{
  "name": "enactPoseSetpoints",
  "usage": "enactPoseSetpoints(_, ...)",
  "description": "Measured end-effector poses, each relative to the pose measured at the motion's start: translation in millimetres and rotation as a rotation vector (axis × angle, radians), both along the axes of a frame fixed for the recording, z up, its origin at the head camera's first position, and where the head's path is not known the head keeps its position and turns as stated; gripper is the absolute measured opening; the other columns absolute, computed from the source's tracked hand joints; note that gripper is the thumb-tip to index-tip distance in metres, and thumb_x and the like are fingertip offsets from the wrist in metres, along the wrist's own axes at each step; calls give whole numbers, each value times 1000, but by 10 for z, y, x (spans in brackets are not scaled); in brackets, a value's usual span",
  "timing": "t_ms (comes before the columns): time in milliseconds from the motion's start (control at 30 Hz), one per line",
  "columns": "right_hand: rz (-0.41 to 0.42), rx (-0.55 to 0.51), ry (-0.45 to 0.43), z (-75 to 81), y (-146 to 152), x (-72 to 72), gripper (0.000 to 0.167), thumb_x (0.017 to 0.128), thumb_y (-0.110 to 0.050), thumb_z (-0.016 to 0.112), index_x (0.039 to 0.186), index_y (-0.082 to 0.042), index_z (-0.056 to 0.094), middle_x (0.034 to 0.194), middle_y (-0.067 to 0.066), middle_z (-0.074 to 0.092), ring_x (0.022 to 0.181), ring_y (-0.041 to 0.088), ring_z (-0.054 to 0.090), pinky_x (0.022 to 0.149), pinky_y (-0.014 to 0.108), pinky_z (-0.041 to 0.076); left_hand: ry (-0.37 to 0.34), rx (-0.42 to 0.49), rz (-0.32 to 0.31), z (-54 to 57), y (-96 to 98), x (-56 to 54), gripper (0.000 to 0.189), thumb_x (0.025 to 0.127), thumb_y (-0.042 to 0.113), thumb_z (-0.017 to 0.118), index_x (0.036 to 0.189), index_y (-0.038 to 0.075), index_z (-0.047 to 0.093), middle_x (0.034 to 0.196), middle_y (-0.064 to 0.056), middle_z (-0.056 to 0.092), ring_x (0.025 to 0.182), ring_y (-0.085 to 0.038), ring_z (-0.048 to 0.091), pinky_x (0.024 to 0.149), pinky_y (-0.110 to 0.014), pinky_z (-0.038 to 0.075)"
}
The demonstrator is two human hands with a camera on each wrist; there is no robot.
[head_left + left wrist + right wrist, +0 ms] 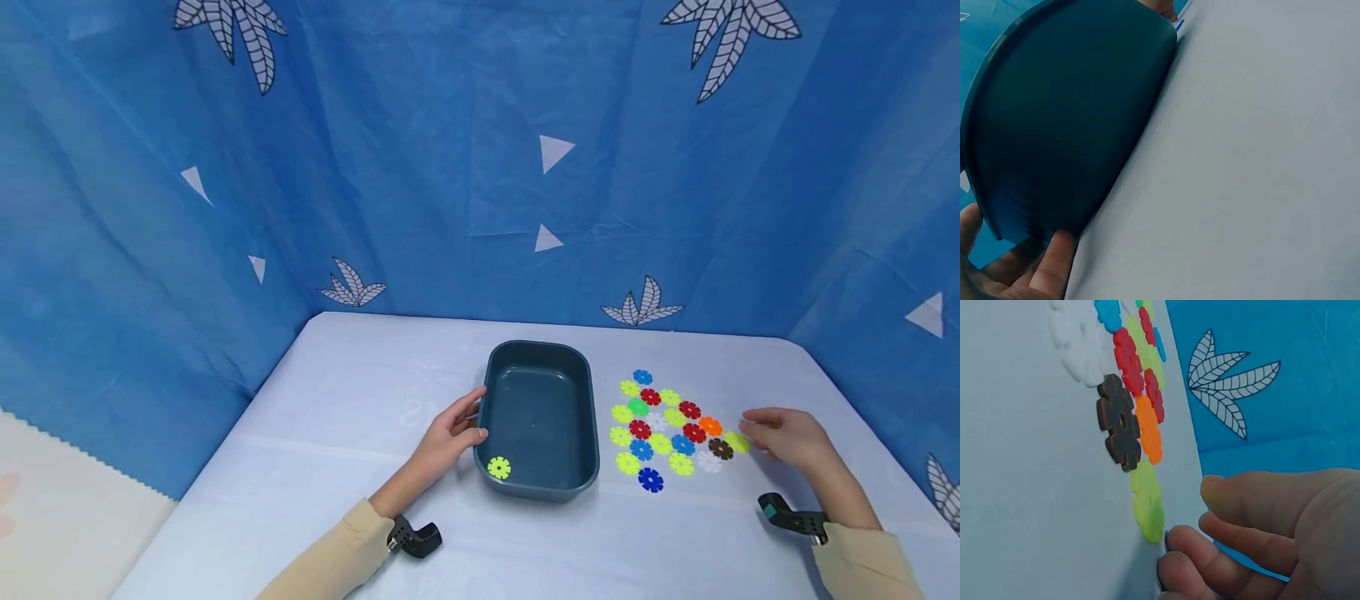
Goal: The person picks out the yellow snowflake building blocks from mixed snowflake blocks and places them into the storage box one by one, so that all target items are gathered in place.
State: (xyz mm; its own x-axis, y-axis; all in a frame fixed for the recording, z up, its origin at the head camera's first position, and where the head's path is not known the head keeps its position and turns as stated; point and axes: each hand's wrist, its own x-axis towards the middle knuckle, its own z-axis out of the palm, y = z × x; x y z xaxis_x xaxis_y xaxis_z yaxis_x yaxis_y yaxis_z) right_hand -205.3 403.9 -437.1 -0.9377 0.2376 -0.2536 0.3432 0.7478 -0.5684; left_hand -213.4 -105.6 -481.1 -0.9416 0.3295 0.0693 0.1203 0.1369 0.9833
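While the left hand (pixel 444 430) holds the dark blue-green box (pixel 536 417) by its left side, with fingertips and thumb at the rim and outer wall, the right hand (pixel 787 437) has its thumb and fingers loosely bent, parted and holding nothing. Its fingertips are just beside the yellow disc (pixel 737 442) at the right end of a group of flat notched discs (pixel 661 443); whether they touch it, I cannot tell. Next to that disc lie a brown disc (pixel 721 449) and an orange disc (pixel 710 427). The group lies flat on the white table (pixel 375 417), right of the box. Inside the box, a single yellow-green disc (pixel 498 467) sits at the near left corner.
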Motion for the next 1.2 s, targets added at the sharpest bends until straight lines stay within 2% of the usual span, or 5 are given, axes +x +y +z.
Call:
enactPoseSetpoints(200,35,54,3,-53,10,17,62,90,-25,74,133,14,52,112,35,61,88,31,59,63,27,55,-12,-4,7,9,18,16,66,95,9,62,157,16,40,154,-23,48,135,-41,55,105,-47,56)
enactPoseSetpoints(500,60,139,2,-80,-71,13,56,85,-23,77,123,13,59,103,30,60,92,39,52,72,44,55,-9,-6,7,-2,6,7,63,97,13,61,157,17,41,156,-24,46,137,-42,53,105,-47,56)
enactPoseSetpoints(767,76,147,-24,-85,-74,-6,49,83,-26,78,112,10,61,94,22,59,89,35,50,70,40,50,-3,9,-11,-4,-13,3,63,98,12,60,158,15,40,156,-25,45,138,-43,52,105,-46,56)
enactPoseSetpoints(1000,41,137,-104,-60,-67,18,54,81,-33,80,105,10,59,95,25,60,91,39,50,75,47,51,-14,10,-14,-6,-5,-4,63,99,12,61,158,17,40,156,-24,46,139,-41,52,105,-44,56)
enactPoseSetpoints(1200,56,137,-108,-60,-63,20,52,82,-35,80,102,9,59,89,20,58,88,36,50,72,41,49,-22,8,-15,-18,-11,-30,62,99,13,61,158,18,40,156,-24,45,140,-41,51,106,-46,55)
